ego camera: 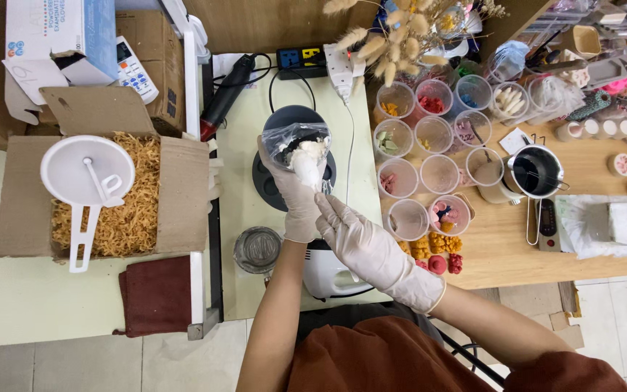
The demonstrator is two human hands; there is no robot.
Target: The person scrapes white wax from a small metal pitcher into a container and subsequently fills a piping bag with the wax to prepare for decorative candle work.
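Observation:
My left hand (295, 196), in a white glove, holds up a clear plastic bag (300, 145) with white flakes or lumps inside. The bag hangs over a round dark pot (270, 181) on the pale green table. My right hand (357, 236), also gloved, sits just below and right of the bag, fingers touching the left hand's lower edge near the bag's bottom. A white scale or appliance (328, 272) lies under my forearms.
A small metal tin (257, 249) stands left of my arms. Several clear plastic cups (437, 138) with coloured bits crowd the wooden table on the right, beside a dark metal pitcher (536, 173). A cardboard box of straw with a white funnel (88, 174) sits left, with a dark red cloth (157, 294) below it.

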